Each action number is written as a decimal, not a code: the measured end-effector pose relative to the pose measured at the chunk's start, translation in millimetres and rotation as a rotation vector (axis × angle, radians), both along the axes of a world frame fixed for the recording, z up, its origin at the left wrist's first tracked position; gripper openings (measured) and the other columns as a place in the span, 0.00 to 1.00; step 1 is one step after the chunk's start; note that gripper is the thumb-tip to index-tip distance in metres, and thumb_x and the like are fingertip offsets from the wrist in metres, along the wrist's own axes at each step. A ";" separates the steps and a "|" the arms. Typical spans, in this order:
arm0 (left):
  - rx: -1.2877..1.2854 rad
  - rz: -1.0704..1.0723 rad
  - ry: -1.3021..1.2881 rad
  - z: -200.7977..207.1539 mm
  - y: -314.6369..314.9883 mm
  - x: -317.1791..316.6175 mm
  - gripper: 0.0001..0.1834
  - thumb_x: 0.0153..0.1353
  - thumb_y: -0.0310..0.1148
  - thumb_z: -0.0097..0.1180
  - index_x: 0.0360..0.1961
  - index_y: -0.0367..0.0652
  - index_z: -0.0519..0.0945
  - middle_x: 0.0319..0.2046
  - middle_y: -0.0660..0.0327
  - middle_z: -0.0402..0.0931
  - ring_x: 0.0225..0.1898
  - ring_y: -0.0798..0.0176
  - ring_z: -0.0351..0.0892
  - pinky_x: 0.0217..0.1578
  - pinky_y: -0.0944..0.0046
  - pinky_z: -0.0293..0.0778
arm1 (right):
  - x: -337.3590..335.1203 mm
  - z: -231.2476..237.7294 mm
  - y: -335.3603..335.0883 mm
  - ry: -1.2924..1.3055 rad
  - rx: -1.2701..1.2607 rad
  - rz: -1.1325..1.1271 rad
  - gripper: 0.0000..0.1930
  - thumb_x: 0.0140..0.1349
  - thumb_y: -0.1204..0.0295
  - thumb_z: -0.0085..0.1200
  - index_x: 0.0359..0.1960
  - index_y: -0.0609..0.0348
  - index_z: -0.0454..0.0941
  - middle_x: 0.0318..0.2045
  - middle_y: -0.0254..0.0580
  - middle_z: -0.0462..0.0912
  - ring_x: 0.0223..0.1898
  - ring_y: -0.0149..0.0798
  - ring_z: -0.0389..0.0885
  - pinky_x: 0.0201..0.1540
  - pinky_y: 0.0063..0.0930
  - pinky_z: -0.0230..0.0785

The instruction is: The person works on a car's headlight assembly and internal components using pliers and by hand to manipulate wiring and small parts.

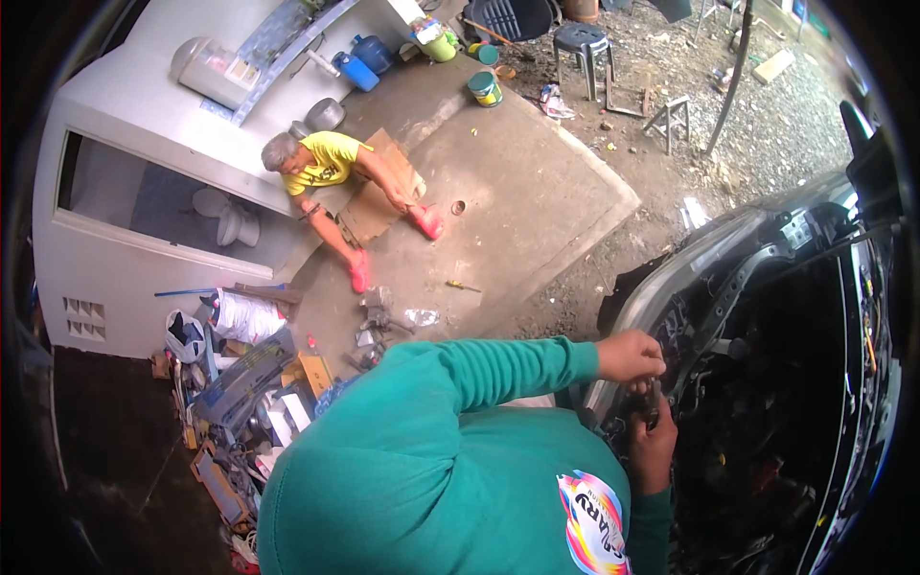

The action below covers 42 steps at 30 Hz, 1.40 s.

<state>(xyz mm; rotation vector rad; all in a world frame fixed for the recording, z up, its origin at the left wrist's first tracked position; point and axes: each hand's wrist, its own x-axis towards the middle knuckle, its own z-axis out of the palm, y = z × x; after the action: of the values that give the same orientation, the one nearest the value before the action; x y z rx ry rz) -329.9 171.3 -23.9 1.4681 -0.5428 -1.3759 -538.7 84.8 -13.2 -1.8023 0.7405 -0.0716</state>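
Both my arms, in green sleeves, reach to the edge of a car's open engine bay [733, 383] at the right. My left hand [630, 358] is closed, its fingertips pinched together above the right hand; what they grip is too small to make out. Just below it my right hand [654, 450] is closed round a small dark part [654, 407] that stands up between thumb and fingers. The two hands nearly meet at this part. Its kind does not show, nor whether it is joined to the car. Dark brackets and wiring surround the hands.
A person in a yellow shirt [331, 158] sits low on cardboard [379, 206] by a doorway. A screwdriver [464, 286] lies on the concrete slab [537, 192]. Piled parts and scrap [244, 383] lie at left. Buckets [485, 89] and a stool [581, 43] stand farther back.
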 end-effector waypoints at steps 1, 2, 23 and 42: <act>0.024 0.021 0.121 -2.5 0.9 0.8 0.09 0.77 0.32 0.63 0.43 0.35 0.85 0.29 0.59 0.87 0.29 0.67 0.90 0.28 0.65 0.83 | 0.2 1.3 -0.2 0.007 0.002 0.014 0.23 0.65 0.82 0.60 0.64 0.65 0.79 0.34 0.50 0.85 0.34 0.37 0.82 0.43 0.35 0.77; 0.023 0.021 0.119 -4.5 0.9 -0.1 0.09 0.77 0.32 0.63 0.43 0.35 0.85 0.29 0.59 0.87 0.29 0.67 0.90 0.28 0.65 0.83 | -0.1 1.4 -0.5 0.005 0.001 0.013 0.23 0.65 0.82 0.60 0.64 0.65 0.79 0.34 0.50 0.85 0.34 0.37 0.82 0.43 0.35 0.77; 0.134 0.233 0.031 -15.8 0.9 -47.3 0.13 0.74 0.40 0.68 0.39 0.40 0.93 0.22 0.69 0.81 0.23 0.75 0.73 0.26 0.67 0.71 | 11.0 -4.1 -5.5 -0.160 -0.189 -0.195 0.18 0.62 0.79 0.69 0.54 0.63 0.83 0.40 0.47 0.86 0.39 0.43 0.84 0.46 0.38 0.77; 0.172 -0.061 -0.419 -41.4 24.9 -35.1 0.13 0.71 0.35 0.61 0.40 0.39 0.93 0.22 0.64 0.83 0.24 0.69 0.79 0.28 0.59 0.78 | -5.9 -54.6 -3.6 -0.214 -0.251 -0.056 0.20 0.58 0.73 0.67 0.54 0.58 0.84 0.44 0.56 0.86 0.49 0.63 0.86 0.51 0.49 0.80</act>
<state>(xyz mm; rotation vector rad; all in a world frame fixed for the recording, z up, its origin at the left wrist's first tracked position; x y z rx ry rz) -365.0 196.3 -65.3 1.9116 -0.7514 -1.1862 -544.6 81.2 -67.8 -1.9733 0.6505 -0.4046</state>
